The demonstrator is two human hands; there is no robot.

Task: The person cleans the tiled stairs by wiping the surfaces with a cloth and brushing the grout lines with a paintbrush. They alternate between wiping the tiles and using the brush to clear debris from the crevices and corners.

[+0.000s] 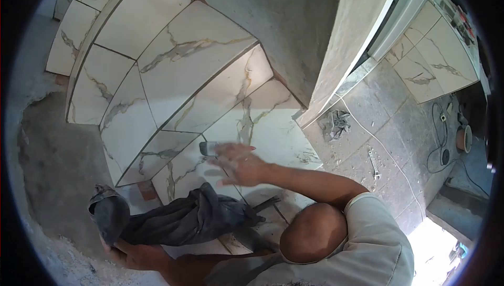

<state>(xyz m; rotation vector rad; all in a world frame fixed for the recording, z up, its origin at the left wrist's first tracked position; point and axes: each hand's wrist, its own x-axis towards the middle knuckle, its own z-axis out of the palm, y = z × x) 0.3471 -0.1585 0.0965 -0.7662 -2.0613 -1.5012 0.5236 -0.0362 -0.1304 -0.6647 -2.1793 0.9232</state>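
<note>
My right hand [241,164] is over a marble-patterned tile step [273,128], with its fingers blurred and partly stretched. Under it is a small scraper [208,148] with a flat grey head; a red tip shows on its other side. At the lower left, my left hand [139,254] grips the underside of a dark, rounded, cup-like bowl [111,218], tilted with its rim up. Crumpled dark grey cloth [194,212] stretches from beside the bowl across the step. What the bowl holds cannot be made out.
More tiled steps [194,39] curve up the left. A grey wall [283,18] stands behind. On the right floor lie a crumpled grey bag [337,126], a wrench-like metal tool [374,164], debris and a white cable [383,147]. A reddish pot [463,139] is beyond.
</note>
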